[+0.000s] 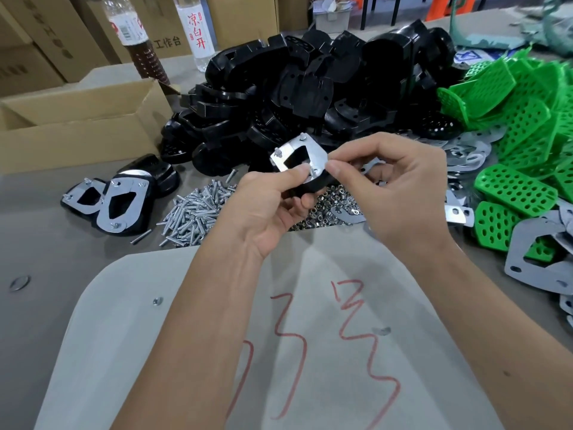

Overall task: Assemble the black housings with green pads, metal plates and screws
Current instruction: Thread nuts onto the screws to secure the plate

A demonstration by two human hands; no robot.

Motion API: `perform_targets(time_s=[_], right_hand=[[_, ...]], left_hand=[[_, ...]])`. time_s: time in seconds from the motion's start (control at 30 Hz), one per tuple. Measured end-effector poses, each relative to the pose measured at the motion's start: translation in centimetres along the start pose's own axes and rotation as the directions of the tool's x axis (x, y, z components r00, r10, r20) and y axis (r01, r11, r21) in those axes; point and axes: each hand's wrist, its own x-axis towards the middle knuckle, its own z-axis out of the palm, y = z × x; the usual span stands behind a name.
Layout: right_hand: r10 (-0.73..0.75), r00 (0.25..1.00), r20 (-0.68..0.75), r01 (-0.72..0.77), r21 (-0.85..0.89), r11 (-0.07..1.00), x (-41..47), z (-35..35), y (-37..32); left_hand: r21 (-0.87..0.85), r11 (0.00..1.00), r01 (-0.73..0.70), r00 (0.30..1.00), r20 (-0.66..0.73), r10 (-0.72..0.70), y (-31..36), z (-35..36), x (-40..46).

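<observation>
Over on your far left there's an open cardboard box sitting on the table, with two bottles standing behind it. Just in front of the box you've got finished housings lying plate-side up, overlapping each other, screw ends poking out of the corners. Next to those is a loose heap of screws, and behind that the big pile of black housings (it's a proper mountain, takes up most of the middle of the table). Your left hand is wrapped around the housing in progress, fingers under it and thumb pressing on the near edge of its metal plate, holding it up off the table, tilted toward you. Your right hand is pinched tight, thumb and forefinger, on a small screw at the near corner of that plate. Two other screw ends already stick up from the plate's far corners. Under your hands there's a scatter of nuts, then loose metal plates fanned out to the right, and the green pads piled at the far right edge.
</observation>
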Motion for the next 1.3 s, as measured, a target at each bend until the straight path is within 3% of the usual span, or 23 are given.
perform_targets(time_s=[0.4,0.83,1.07,1.3], right_hand=[[-0.139,0.969,0.204,0.195,-0.286,0.938,0.00,0.12,0.05],[-0.074,0.963,0.258,0.134,-0.223,0.966,0.19,-0.09,0.37],[0.107,0.979,0.175,-0.088,-0.116,0.989,0.20,-0.08,0.63],[0.117,0.977,0.181,-0.094,-0.132,0.987,0.18,-0.22,0.75]], left_hand=[[0.195,0.971,-0.139,0.979,-0.120,0.164,-0.74,0.41,-0.06],[0.213,0.958,-0.190,0.975,-0.073,0.210,-0.87,0.06,0.06],[0.137,0.972,-0.189,0.982,0.014,0.189,-0.81,-0.19,-0.07],[0.104,0.977,-0.184,0.983,-0.010,0.186,-0.91,-0.14,0.07]])
